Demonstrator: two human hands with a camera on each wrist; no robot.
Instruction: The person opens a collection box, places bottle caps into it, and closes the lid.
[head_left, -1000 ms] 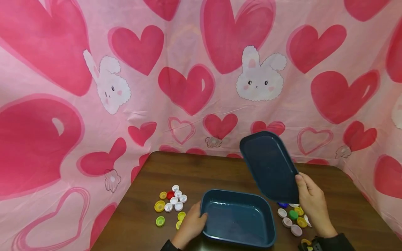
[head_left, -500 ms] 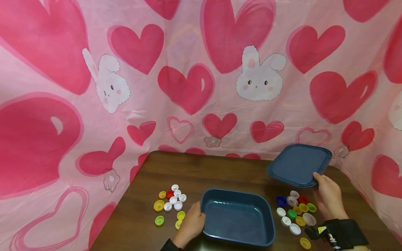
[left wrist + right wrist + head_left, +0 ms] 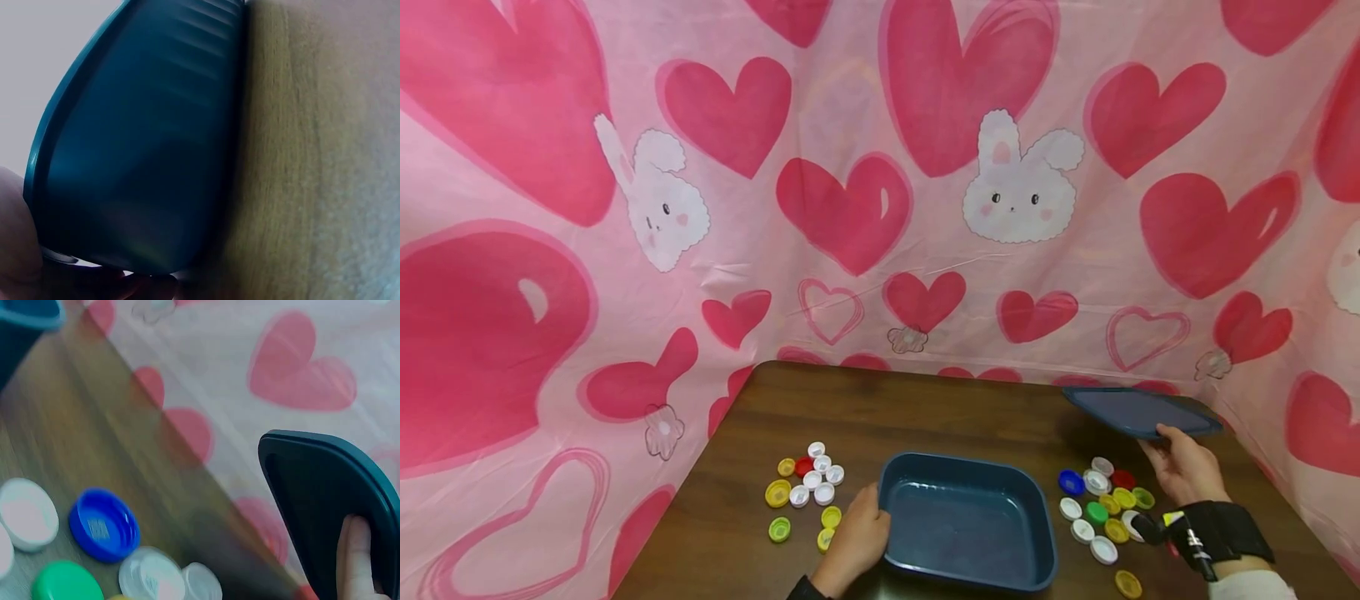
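A dark teal plastic box (image 3: 967, 521) stands open on the brown table (image 3: 925, 417). My left hand (image 3: 854, 540) grips its left rim, and the box wall (image 3: 144, 144) fills the left wrist view. My right hand (image 3: 1183, 467) holds the matching teal lid (image 3: 1138, 412) by its near edge, almost flat and just above the table's back right corner. In the right wrist view the lid (image 3: 325, 500) shows with a fingertip (image 3: 353, 550) against it. One cluster of loose bottle caps (image 3: 808, 487) lies left of the box, another (image 3: 1101, 508) right of it below the lid.
A pink cloth with red hearts and white bunnies (image 3: 1022, 179) hangs behind and around the table. A black band with a camera (image 3: 1213, 533) sits on my right wrist. A blue cap (image 3: 103, 525), a green cap (image 3: 65, 581) and white caps lie near the right hand.
My right hand has swung the lid from upright over the box to the right and down, laying it nearly flat by the back right corner. The left hand and box have stayed still.
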